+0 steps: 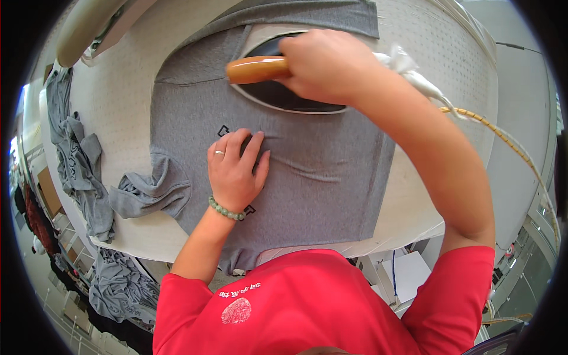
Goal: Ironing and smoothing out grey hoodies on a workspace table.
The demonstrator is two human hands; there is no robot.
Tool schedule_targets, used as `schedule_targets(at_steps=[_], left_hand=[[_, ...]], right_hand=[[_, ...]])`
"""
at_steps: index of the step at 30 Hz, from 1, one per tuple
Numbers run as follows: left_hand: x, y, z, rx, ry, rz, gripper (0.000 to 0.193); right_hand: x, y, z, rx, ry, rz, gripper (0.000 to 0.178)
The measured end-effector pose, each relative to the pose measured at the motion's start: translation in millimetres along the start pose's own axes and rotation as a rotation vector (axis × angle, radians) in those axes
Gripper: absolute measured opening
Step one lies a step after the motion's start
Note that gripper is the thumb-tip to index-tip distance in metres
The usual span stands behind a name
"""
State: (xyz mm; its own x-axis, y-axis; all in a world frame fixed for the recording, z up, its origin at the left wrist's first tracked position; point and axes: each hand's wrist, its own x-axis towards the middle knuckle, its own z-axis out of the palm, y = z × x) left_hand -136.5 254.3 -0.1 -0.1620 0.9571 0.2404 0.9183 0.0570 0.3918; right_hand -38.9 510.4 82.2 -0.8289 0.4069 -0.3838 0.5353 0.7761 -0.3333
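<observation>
A grey sweatshirt (307,195) is spread over the pale padded ironing table (124,112), with one sleeve bunched at its left. My right hand (322,65) is closed round the wooden handle of an iron (257,70), which rests on the far part of the sweatshirt with its tip to the left. Below and left of the iron, my left hand (236,163) lies on the fabric with its fingers spread. It covers part of a dark print on the chest and wears a ring and a green bead bracelet. Small creases show in the fabric to its right.
More grey garments (80,160) lie along the table's left edge, and a grey pile (121,287) sits lower beyond it. From the iron, a wrapped hose and a yellow-banded cord (497,130) run off to the right. A pale padded arm (89,32) stands at the far left.
</observation>
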Motion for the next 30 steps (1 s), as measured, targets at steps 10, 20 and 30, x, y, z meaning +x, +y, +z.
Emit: schedule_targets(at_steps=[10,20,30], left_hand=[[-34.2,3.9,-4.1,-0.072,-0.065,-0.027,0.048],[-9.6,179.1,96.5,-0.247,-0.384,0.264,0.083],[-108.2,271.0,102.0,-0.087,-0.509,0.291,0.081]], right_hand=[[-77.3,90.3,-4.4,0.17,0.156,0.433,0.043],[-141.5,150.2,-6.1,0.229,0.124,0.391,0.037],[-202.2,116.4,13.7,0.113,-0.1,0.024,0.035]])
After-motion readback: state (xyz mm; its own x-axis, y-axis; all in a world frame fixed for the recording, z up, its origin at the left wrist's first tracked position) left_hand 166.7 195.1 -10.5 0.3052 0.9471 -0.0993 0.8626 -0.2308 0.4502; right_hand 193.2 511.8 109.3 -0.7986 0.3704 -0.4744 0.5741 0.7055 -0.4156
